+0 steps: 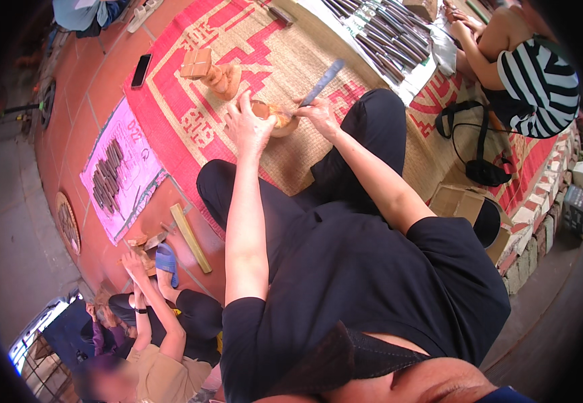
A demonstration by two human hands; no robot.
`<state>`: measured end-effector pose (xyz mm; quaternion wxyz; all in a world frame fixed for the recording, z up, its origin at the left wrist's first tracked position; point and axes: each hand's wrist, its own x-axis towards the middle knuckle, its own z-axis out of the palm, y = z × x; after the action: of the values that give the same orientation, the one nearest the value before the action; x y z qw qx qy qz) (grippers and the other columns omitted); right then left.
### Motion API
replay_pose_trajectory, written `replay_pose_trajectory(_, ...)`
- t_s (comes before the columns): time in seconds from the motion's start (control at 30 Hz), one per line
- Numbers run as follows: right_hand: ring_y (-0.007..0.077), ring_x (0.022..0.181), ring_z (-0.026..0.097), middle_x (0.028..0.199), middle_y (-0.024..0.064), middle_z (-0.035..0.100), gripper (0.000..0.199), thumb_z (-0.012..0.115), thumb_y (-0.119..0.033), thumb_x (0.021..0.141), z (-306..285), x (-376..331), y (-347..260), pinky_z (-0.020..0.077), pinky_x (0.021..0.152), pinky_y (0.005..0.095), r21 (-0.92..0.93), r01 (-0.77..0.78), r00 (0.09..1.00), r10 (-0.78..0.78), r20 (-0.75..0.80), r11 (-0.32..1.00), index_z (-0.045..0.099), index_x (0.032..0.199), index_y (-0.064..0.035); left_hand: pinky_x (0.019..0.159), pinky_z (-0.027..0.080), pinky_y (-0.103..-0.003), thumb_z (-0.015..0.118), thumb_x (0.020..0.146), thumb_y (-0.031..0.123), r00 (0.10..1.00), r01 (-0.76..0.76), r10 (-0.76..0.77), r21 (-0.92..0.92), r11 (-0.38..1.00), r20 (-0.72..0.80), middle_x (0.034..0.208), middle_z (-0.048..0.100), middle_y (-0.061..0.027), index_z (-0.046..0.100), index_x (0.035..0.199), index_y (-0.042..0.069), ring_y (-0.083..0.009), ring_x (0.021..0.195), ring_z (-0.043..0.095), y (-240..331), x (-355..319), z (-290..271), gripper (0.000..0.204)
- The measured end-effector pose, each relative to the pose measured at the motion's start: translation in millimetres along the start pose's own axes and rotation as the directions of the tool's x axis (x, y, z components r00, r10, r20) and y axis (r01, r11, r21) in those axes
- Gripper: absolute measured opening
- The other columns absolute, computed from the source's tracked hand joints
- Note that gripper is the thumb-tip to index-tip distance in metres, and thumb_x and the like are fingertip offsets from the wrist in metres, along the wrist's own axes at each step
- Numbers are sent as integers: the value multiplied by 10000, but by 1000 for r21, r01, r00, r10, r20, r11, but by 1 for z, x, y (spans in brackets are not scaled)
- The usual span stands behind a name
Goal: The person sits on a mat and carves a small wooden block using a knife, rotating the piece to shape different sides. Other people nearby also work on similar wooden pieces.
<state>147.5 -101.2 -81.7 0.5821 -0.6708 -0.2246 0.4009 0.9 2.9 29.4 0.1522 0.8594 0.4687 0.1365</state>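
Observation:
On the patterned mat [285, 168], between my bent knees, sits a rounded tan-orange piece [283, 127] with a browner part at its top left. My left hand [246, 126] rests against this piece, fingers curved round its left side and thumb toward its front. In my right hand [320, 115] is a slim tool [323, 80] with a flat blue-grey part slanting up and right. Its lower end points at the piece, though whether they touch is hard to tell. Just beyond my left hand stands a carved wood-coloured object [221, 79] with a squared block on top.
A phone [141, 71] lies at the mat's left edge. Several dark rod-like tools [389, 40] cover a white sheet, others a pink sheet [145, 156]. A wooden strip [191, 239] is at left. Seated people work at lower left and upper right. A black bag [487, 172] and cardboard box [454, 203] lie right.

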Motion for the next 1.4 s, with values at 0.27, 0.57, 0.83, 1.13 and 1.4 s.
replay_pose_trajectory(0.27,137,858,666,918,85,723,327,693,-64,764,12,-1,-3,511,823,273,-122,-30,989,47,141,992,700,1082,16,952,429,-507,810,627,368,999,-52,52,52,997,-4,1177,488,-172,486,1337,178,-384,1131,487,7,-16,7,803)
replay_pose_trajectory(0.57,126,761,653,819,59,716,261,763,-160,726,23,9,18,503,707,283,17,-24,981,20,192,1000,743,953,-34,1009,397,-464,784,717,369,996,-84,88,-134,987,23,1209,499,-146,486,1355,165,-352,1148,489,-21,-9,-8,733)
replay_pose_trajectory(0.83,170,778,691,810,91,727,214,742,-146,728,31,1,1,513,700,309,-225,88,988,-56,145,970,741,916,-45,1003,402,-461,781,710,361,996,-85,86,-104,991,3,1206,504,-134,501,1341,151,-342,1144,491,-14,-11,-8,722)
replay_pose_trajectory(1.13,145,727,685,812,97,719,206,712,-112,783,22,32,30,532,672,284,-43,-93,991,97,95,995,721,944,16,922,419,-473,809,664,377,985,-161,156,-70,984,-74,1093,508,-138,532,1292,159,-348,1056,506,-12,-11,1,720)
replay_pose_trajectory(1.4,150,774,686,822,92,727,181,744,-113,759,22,20,11,521,696,299,37,-139,988,136,67,990,723,906,-9,923,415,-476,812,660,377,988,-145,140,-78,986,-59,1101,505,-136,534,1289,145,-345,1080,502,-7,-12,-1,726)
